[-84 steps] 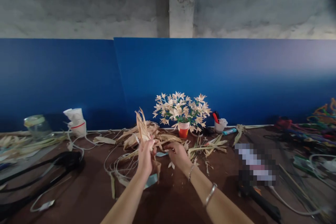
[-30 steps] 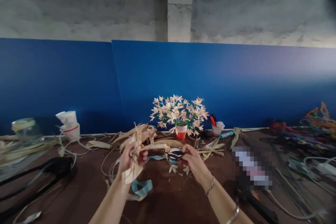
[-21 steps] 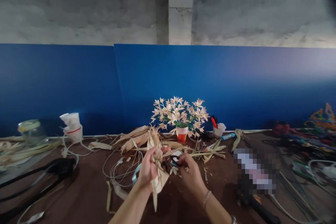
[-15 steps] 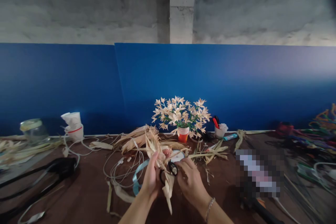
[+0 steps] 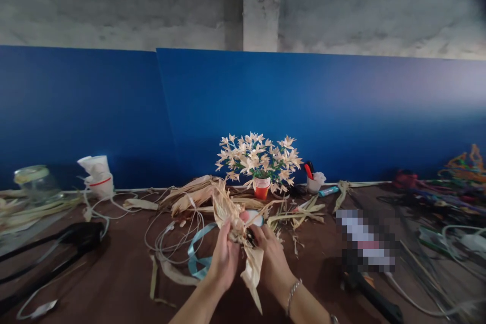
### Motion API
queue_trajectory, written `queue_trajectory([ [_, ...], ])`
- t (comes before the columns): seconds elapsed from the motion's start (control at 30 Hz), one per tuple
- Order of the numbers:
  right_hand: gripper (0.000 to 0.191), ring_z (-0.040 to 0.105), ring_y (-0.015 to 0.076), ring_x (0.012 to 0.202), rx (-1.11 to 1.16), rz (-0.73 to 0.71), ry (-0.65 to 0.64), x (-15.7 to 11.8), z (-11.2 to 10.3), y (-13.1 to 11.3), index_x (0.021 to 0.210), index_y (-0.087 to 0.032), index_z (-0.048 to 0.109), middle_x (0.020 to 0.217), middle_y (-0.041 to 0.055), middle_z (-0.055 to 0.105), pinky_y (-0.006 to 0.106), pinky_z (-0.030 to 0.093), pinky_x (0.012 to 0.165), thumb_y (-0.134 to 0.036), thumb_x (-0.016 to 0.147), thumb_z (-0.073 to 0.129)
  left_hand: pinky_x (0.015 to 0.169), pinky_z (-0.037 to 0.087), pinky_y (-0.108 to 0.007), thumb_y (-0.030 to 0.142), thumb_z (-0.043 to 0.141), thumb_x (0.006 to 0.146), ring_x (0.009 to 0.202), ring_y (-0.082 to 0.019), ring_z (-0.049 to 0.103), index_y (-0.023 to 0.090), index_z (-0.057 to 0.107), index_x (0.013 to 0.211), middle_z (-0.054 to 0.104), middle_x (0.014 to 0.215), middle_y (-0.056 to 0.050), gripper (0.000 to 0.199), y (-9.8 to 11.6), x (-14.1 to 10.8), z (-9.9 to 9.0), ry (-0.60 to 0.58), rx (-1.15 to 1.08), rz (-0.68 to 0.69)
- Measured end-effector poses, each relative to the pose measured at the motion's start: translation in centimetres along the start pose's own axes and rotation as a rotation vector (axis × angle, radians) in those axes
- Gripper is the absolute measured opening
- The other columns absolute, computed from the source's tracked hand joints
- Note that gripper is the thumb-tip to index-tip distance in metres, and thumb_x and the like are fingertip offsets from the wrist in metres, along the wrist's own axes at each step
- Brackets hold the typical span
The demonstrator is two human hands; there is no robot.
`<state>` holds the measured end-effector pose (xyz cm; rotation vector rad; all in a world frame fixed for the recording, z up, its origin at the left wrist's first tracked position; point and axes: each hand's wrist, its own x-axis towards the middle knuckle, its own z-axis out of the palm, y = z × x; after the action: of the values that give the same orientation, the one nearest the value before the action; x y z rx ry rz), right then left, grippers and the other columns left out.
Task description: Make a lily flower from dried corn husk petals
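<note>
Between my hands is a bundle of pale dried corn husk (image 5: 224,205), its top fanned out and ragged. My left hand (image 5: 225,255) is closed round its gathered middle. From the right, my right hand (image 5: 274,263) presses its bent fingers against the same bundle. A pointed husk strip (image 5: 253,272) hangs down between the two hands. Beside the right fingertips shows a small dark part of the scissors (image 5: 250,236); the rest is hidden by hands and husk. Just behind the fingers sits a small white round object (image 5: 255,217), partly covered.
Husk flowers stand in an orange-and-white cup (image 5: 261,188) behind my hands. Loose husks (image 5: 190,197), white cord (image 5: 163,243) and blue ribbon (image 5: 194,255) lie to the left. On the right are a black-handled tool (image 5: 374,296), a blurred patch and tangled coloured cords (image 5: 448,192).
My right hand has closed in on the husk bundle. The black scissor handles, plainly visible before, are now mostly covered. The hanging strip has swung right, and the view has tilted slightly.
</note>
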<state>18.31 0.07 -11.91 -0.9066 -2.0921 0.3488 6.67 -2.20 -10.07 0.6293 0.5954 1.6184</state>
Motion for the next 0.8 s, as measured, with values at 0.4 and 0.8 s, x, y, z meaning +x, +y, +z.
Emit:
queue_trajectory([
  [0.4,0.027,0.058,0.0163,0.080,-0.131,0.361,-0.047,1.8,-6.1,3.4,0.096,-0.021,0.058,0.089,0.0033,0.064,0.022,0.040,0.069,-0.020,0.074,0.042,0.082,0.044,-0.036,0.034,0.048,0.074,0.093,-0.025,0.058,0.010,0.060,0.094,0.064,0.098,-0.013,0.033,1.4,1.5,-0.5,0.002,-0.147,-0.167],
  [0.8,0.037,0.060,0.0258,0.083,-0.598,0.745,-0.302,1.1,-7.5,3.5,0.084,-0.016,0.064,0.088,0.0131,0.065,0.032,0.042,0.065,-0.038,0.079,0.035,0.074,0.045,-0.040,0.041,0.044,0.076,0.082,-0.027,0.061,0.009,0.051,0.111,0.064,0.092,-0.013,0.047,2.3,4.2,-1.5,-0.007,-0.152,-0.261],
])
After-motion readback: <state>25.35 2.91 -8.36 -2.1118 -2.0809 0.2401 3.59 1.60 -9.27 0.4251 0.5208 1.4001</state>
